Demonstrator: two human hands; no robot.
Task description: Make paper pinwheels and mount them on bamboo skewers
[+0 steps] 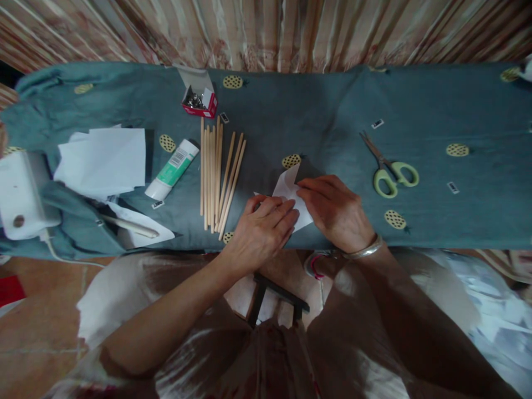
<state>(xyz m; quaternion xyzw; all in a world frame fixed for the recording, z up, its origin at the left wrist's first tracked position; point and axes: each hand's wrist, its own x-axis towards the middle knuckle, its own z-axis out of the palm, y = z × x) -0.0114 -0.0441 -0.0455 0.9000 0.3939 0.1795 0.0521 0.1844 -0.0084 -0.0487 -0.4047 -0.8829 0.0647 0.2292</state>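
At the bottom centre, a dark-framed stool [280,292] stands on the tiled floor below the table edge. Just beyond, near the centre of the frame, the left hand [261,233] lies over a folded white sheet of paper [305,215], fingers bent and close together, probably to steady it against the cloth. The right hand [341,213], with a silver bangle [366,250] at its wrist, has its fingers bunched narrowly at the sheet's upper right side, likely to control the fold; its thumb is hidden, so whether either hand truly pinches the paper cannot be told. One pointed flap stands up between them.

At the lower left, a pale pen-like tool [139,227] lies across a loose paper piece [124,239], near a white electrical device [22,197]. Farther up, left of centre, slim wooden sticks [213,177] lie roughly lengthwise, perhaps grouped for easy reach, with a green-and-white glue tube [172,169] slanting beside them and stacked white sheets [103,160] farther left. Right of centre, green-handled scissors [389,169] lie open, clear of the hands.

At the upper left, an open red box [199,102] keeps small metal pieces [194,100] together. Beyond the patterned teal cloth [291,111] hangs a pleated curtain [266,33].
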